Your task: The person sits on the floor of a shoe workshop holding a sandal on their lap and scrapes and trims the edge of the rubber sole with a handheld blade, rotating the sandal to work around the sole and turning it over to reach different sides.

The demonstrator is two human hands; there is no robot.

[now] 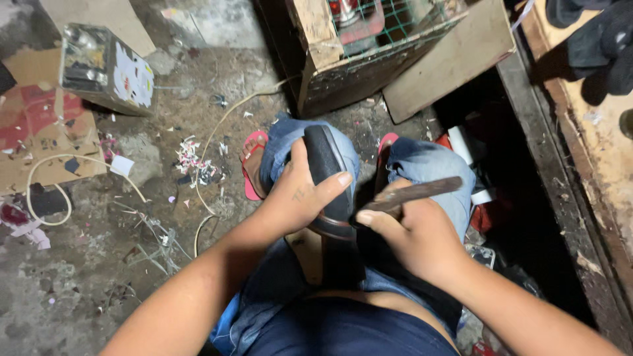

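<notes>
Scene: A seated person, seen from above, works over their own lap in a cluttered workshop; knees in blue jeans fill the centre of the frame, feet in pink sandals (252, 165) just above them.

Left hand: The left hand (300, 198) is wrapped around a black shoe (328, 173), thumb across one side and fingers curled over the other. The grip pins the shoe against the knee, apparently so that it cannot shift.

Shoe: At the centre of the frame, upright on the lap, its dark rounded end pointing to the top of the picture and its rim low, near the right hand.

Right hand: The right hand (412, 237) is closed on a dark wooden tool handle (412, 193), which slants up toward the right. The working end meets the shoe's lower rim; the tip itself is hidden between the two hands.

Floor: Bare concrete at left, littered with paper scraps (191, 158), a white cord (49, 188) and flattened cardboard (39, 125).

Surroundings: A small printed box (105, 66) stands at upper left. A worn wooden crate with green mesh (376, 46) sits at top centre, a board leaning beside it. A wooden surface (593, 132) runs down the right edge, dark cloth (593, 39) heaped at its upper corner.
</notes>
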